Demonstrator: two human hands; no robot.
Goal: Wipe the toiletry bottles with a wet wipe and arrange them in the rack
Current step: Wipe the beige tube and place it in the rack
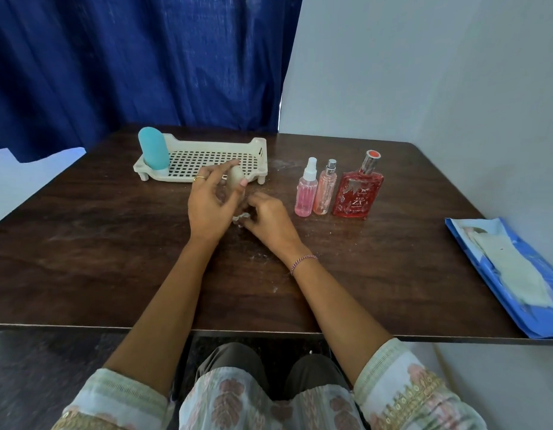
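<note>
My left hand (211,203) grips a small beige-grey bottle (235,179) upright just in front of the cream rack (260,150). My right hand (265,217) pinches a crumpled white wet wipe (241,218) against the bottle's lower part. A teal bottle (153,152) stands in the rack's left end. To the right on the table stand a pink spray bottle (306,189), a peach spray bottle (325,189) and a red perfume bottle (358,189).
A blue wet-wipe pack (498,274) with white wipes on it lies at the table's right edge. A blue curtain hangs behind the dark wooden table (98,243); a pale wall stands to the right.
</note>
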